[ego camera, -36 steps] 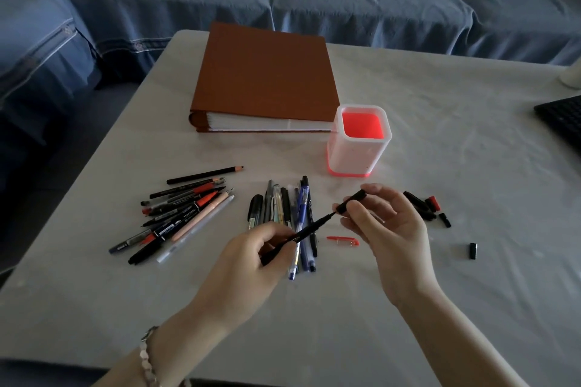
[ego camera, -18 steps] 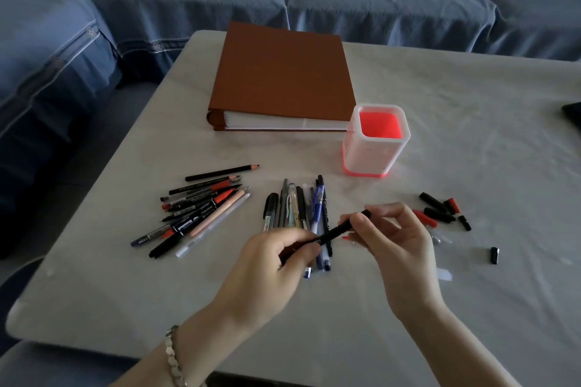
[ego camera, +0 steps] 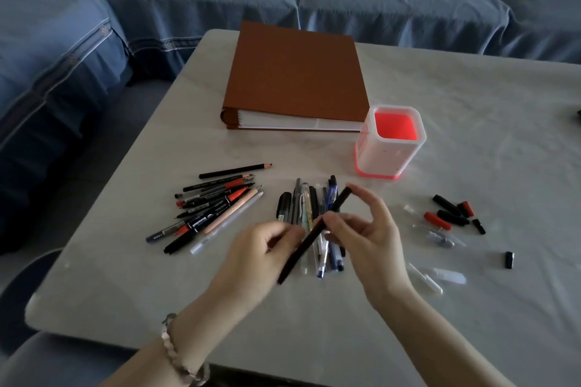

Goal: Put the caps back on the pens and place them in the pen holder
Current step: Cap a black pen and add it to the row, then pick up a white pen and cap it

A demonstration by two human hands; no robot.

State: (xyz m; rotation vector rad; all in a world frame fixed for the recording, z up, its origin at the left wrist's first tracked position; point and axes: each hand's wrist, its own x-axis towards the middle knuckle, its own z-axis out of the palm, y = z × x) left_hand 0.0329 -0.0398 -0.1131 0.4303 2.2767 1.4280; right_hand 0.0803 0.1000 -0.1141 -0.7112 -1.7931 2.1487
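In the right hand [ego camera: 367, 239] sits the pinched black pen [ego camera: 338, 203].

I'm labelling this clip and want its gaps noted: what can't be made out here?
Head view only.
Blurred: the left hand; whether it grips the black pen is unclear.
Hidden: parts of the middle pens, behind the right hand and black pen.
Faint: the clear caps, see-through, so their count is unsure.
Cut off: a dark object at the right edge.
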